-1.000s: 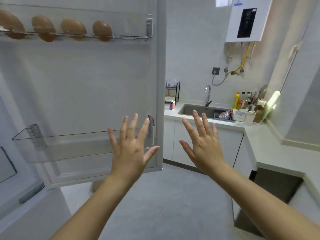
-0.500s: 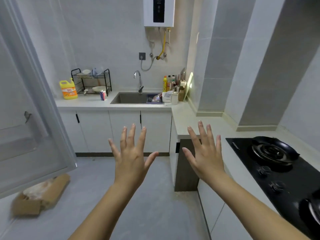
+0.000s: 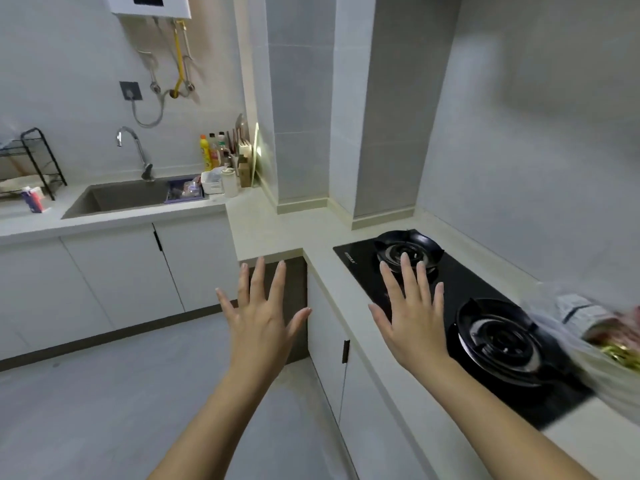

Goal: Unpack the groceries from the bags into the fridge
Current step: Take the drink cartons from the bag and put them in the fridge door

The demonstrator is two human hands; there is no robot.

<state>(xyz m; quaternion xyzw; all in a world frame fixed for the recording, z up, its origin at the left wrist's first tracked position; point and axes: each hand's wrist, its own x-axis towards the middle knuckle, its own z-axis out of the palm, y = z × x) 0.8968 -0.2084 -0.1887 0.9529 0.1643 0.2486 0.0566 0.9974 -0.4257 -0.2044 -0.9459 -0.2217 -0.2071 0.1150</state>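
A clear plastic bag [image 3: 609, 344] of groceries sits on the counter [image 3: 270, 223] at the right edge of view, against the right side of the hob [image 3: 460, 282]. It is blurred. Red and gold packs show through it, and a white label whose print cannot be read. Both hands are held up in front, palms away, fingers straight and spread, grasping nothing. The left hand [image 3: 261, 318] is seen against a dark recess [image 3: 294, 289] under the counter corner. The right hand [image 3: 412, 320] is seen against the counter's front edge and the hob's left side, well apart from the bag. The hob is black glass with two burners, one near and one far. A small white brand word at its far left corner is too small to read. The counter is L-shaped: its pale edge runs from near right to the far corner, then turns left past a sink [image 3: 117, 199] with a tap [image 3: 133, 147]. White cabinets [image 3: 114, 275] stand below. Grey floor [image 3: 104, 393] lies open on the left and near. Right of the sink stand bottles [image 3: 207, 152], one yellow, labels unreadable. At far left are a black rack [image 3: 34, 161] and a small blue and white carton [image 3: 33, 199], print unreadable. A white heater [image 3: 152, 5] hangs on the far wall.
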